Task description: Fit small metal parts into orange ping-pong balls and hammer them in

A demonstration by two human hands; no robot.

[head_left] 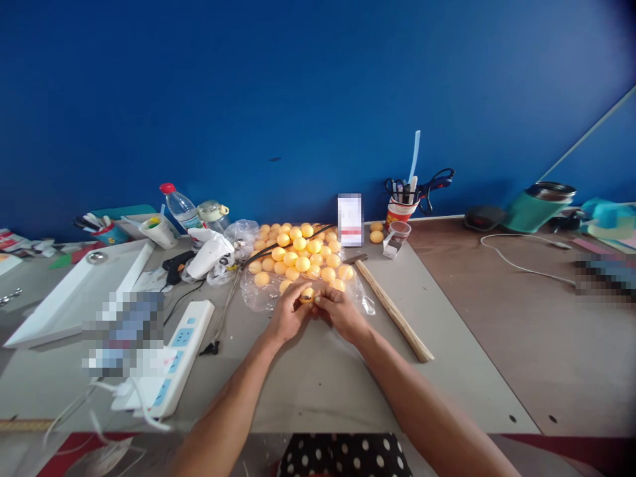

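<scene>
My left hand (288,313) and my right hand (342,310) meet over the near edge of a clear plastic bag. Between their fingertips is a small orange ball (307,292) with a dark, shiny patch on it; whether that patch is a hole or an added piece I cannot tell. Both hands are closed, with the fingers pinching the ball from either side. Just beyond them lies a pile of orange table tennis balls (302,264) on the clear plastic bag (254,301). A dark cable crosses the pile.
Right of the hands lies a bundle of thin wooden sticks (395,311). Behind are a small clear tub (399,232) and a red cup of pens (400,211). At left are a power strip (186,344), a white tray (134,262), a glue gun (177,266) and a bottle (179,207).
</scene>
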